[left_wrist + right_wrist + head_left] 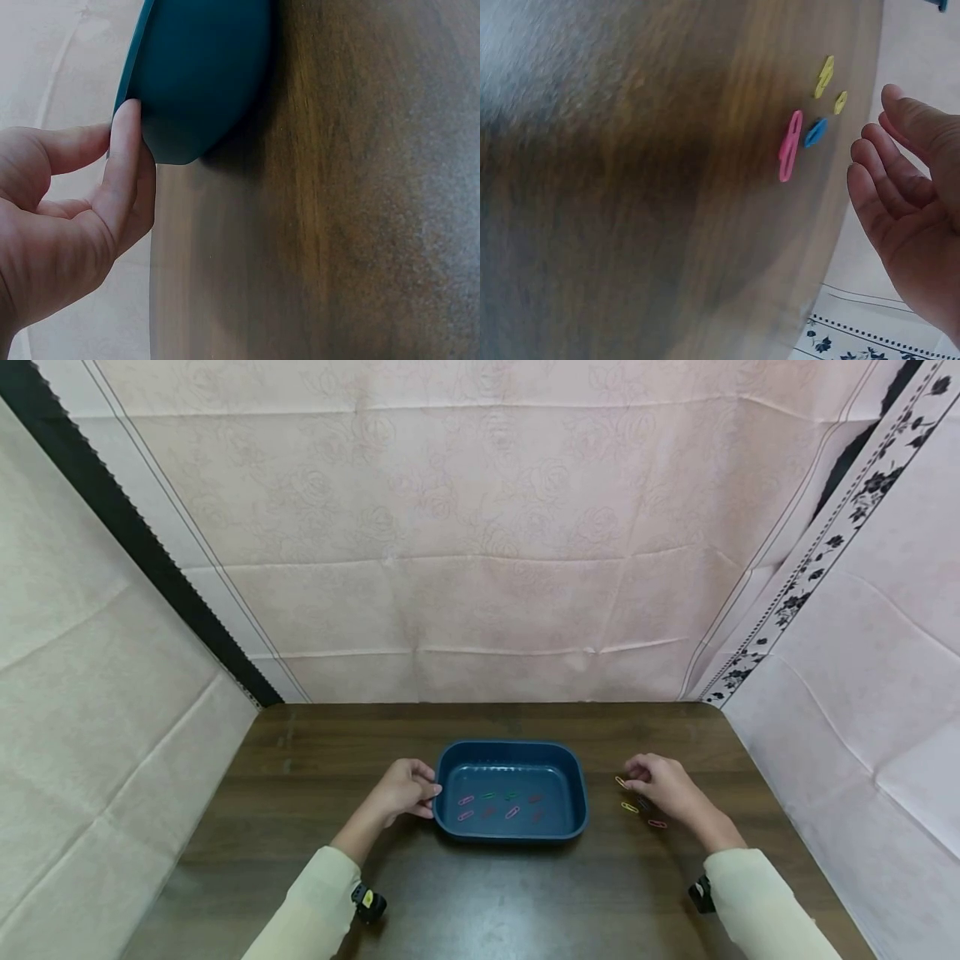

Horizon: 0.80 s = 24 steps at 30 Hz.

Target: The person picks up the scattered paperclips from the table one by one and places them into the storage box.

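A dark blue rectangular tray (512,837) sits on the table, with several pink, green and red paper clips lying spread on its bottom. My left hand (408,790) pinches the tray's left rim between thumb and fingers; the left wrist view shows the thumb on one side of the rim and fingers on the outer wall. To the tray's right, my right hand (663,787) hovers over a few loose paper clips, its fingers loosely bent and nothing seen between them. Below it lie a pink paper clip (790,146), a blue paper clip (815,132) and two yellow paper clips (824,77).
The brown wooden table (517,893) has a shiny surface. Pale patterned cloth (480,527) hangs behind its far edge, and more cloth stands along the left and right sides. A small dark camera (368,903) is worn at my left wrist.
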### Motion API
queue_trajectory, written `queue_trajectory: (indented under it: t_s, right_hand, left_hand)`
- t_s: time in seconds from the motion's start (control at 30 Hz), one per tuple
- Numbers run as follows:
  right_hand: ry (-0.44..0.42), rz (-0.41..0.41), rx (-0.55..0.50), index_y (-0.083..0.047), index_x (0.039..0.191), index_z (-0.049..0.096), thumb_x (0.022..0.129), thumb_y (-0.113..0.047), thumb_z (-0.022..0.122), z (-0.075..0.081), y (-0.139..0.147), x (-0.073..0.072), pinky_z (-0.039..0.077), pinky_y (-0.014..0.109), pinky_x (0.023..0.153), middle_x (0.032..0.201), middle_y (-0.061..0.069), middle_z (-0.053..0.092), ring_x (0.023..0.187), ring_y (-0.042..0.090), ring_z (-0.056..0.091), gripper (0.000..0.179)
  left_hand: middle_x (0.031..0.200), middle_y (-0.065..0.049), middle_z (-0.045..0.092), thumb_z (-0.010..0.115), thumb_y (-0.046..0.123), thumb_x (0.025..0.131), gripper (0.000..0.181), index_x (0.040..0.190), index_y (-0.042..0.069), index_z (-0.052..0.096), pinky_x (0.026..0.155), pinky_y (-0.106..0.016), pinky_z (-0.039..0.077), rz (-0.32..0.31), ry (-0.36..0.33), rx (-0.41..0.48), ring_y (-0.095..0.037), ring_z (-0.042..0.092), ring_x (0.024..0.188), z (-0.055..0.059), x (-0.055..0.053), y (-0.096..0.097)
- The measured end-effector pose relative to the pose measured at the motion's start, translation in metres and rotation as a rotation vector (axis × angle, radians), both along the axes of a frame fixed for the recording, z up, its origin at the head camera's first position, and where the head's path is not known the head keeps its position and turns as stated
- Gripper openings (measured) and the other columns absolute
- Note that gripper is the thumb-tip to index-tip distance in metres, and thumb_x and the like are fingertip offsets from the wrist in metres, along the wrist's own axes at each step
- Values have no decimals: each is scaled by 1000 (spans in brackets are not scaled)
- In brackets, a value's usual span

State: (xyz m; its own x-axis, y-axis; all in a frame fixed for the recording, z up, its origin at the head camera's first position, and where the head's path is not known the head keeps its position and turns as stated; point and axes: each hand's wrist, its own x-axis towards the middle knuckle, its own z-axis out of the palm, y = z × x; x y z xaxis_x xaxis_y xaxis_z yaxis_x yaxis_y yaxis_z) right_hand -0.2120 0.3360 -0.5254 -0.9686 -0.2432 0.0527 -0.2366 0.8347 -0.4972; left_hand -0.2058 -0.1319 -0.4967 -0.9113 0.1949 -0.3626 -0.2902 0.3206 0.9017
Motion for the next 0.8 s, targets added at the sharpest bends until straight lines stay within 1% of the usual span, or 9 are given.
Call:
queue_trajectory:
  t_s: [0.17, 0.27, 0.53, 0.8]
  right_hand:
    - [-23, 5, 5, -5, 99, 72, 92, -10, 77, -8, 2, -5, 59, 31, 72, 90, 3, 69, 83, 15, 66, 10]
    - [-36, 7, 11, -6, 96, 70, 92, -9, 77, -11, 3, -7, 58, 30, 71, 88, 3, 68, 81, 14, 65, 8]
    - [-55, -1, 47, -7, 90, 67, 90, -9, 78, -12, 0, -14, 55, 29, 66, 82, 2, 66, 76, 13, 62, 11]
    - [-84, 2, 76, -7, 88, 66, 91, -7, 76, -12, -4, -17, 54, 31, 66, 81, 2, 65, 75, 14, 60, 11]
  left_hand:
    - [91, -23, 66, 63, 2, 101, 21, 118, -10, 58, 64, -36, 66, 1, 2, -4, -21, 65, 65, 0, 0, 0]
    - [90, -22, 66, 64, 2, 100, 23, 119, -10, 57, 65, -36, 66, 3, -6, -2, -20, 65, 64, -1, 0, 0]
    - [88, -19, 65, 64, 2, 100, 25, 120, -10, 57, 65, -35, 66, 2, -12, -1, -21, 65, 64, 0, -1, -1]
    - [87, -20, 65, 65, 2, 100, 24, 119, -10, 58, 63, -36, 66, 2, -1, 11, -20, 64, 63, -1, 0, 0]
